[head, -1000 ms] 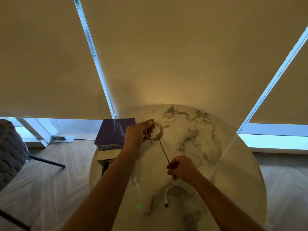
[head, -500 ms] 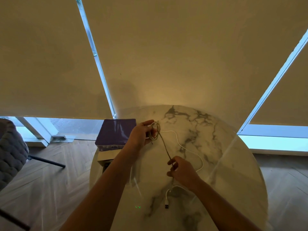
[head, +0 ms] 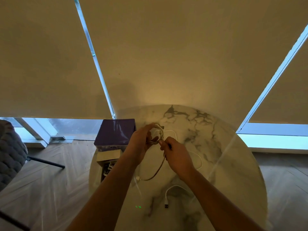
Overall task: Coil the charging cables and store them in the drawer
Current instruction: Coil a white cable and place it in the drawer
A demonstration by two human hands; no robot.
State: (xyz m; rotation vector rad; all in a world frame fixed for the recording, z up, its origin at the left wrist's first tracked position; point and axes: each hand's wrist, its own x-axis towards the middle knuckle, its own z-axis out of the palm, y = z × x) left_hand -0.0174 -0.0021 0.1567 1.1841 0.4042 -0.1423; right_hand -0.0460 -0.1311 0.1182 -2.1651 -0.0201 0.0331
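Left hand is gripping a coiled beige cable, fingers curled round the loops, held up over the far left part of the round marble worktop. Right hand sits just beside it, pinching the same cable's loose run right at the coil. From there the free tail droops down in a curve under both hands and ends near a white plug by the left forearm. 1 white cable lies loose on the worktop, looping out past the right hand, and its USB end rests nearer the camera. Off the worktop's left edge there's a purple box, and below it an open drawer with some white stuff inside, too dim to make out. Grey chair stands at far left on the wood floor.
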